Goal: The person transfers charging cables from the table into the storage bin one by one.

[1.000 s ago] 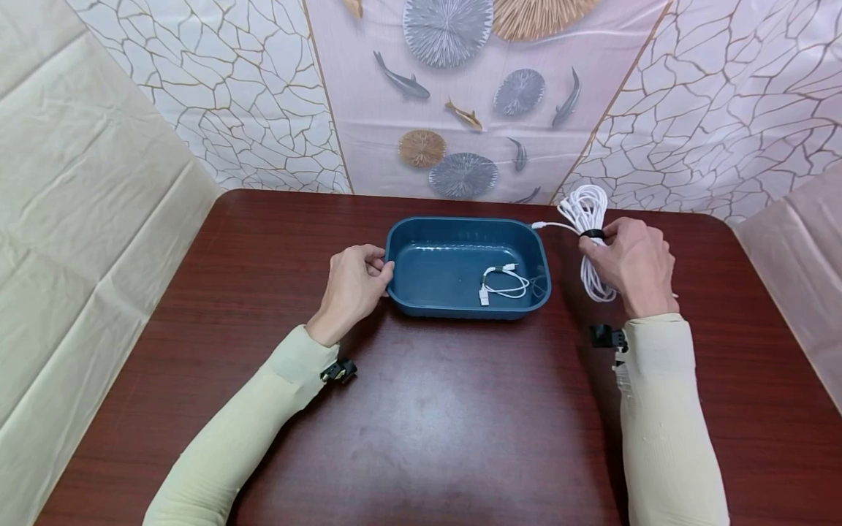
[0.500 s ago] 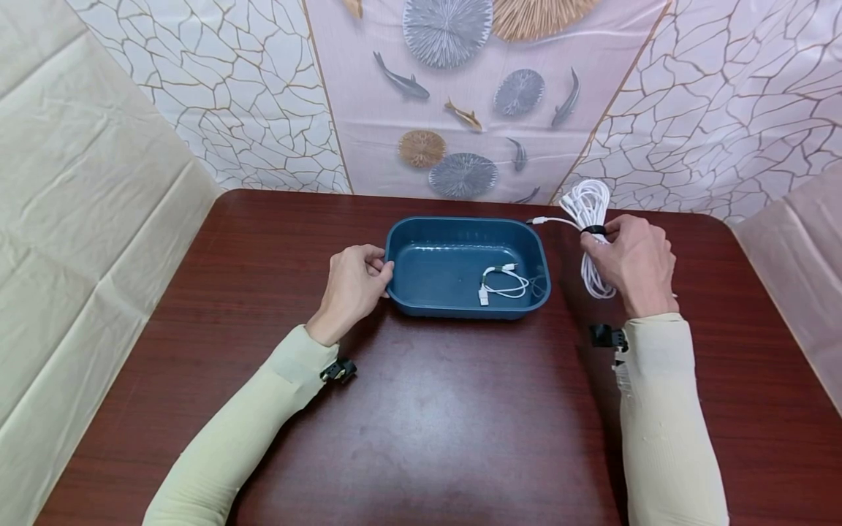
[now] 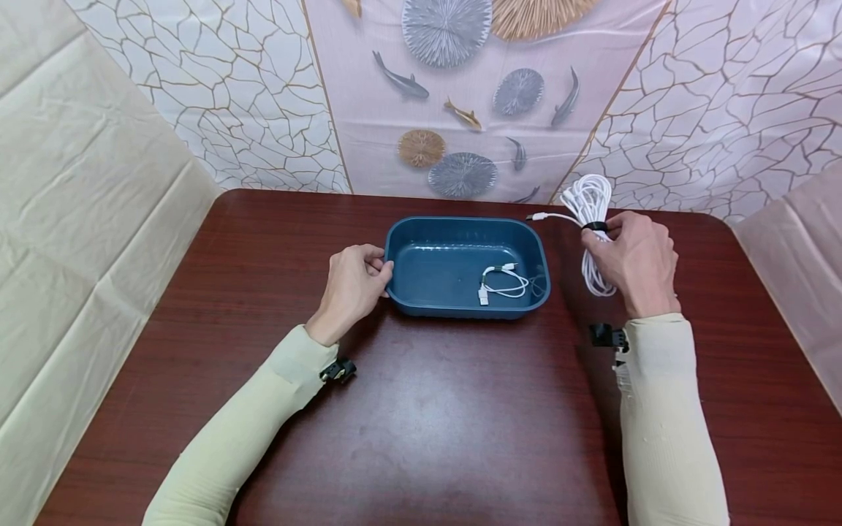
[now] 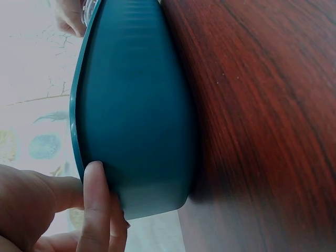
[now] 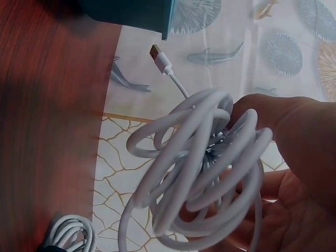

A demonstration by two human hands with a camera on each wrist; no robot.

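Observation:
My left hand (image 3: 355, 285) pinches the left rim of a dark blue plastic bin (image 3: 427, 274) on the table. In the left wrist view its fingers lie along the bin's outer wall. Inside the bin, towards the right, lies a short white USB cable (image 3: 520, 292) looped with a small tie. To the right of the bin, my right hand (image 3: 641, 256) grips a long coiled white USB cable (image 3: 588, 196) at its black strap (image 3: 595, 226). One USB plug (image 5: 161, 60) sticks out of this coil towards the bin's back right corner.
Another coiled white cable (image 5: 73, 233) with a black strap lies on the table in the right wrist view. The dark red wooden table (image 3: 421, 416) ends at a patterned cloth backdrop (image 3: 368, 124). Pale fabric (image 3: 79, 219) hangs along the left side.
My right hand has moved slightly up and away with the coiled cable, and its loose plug end has shifted a little with it. The left hand and bin look unmoved.

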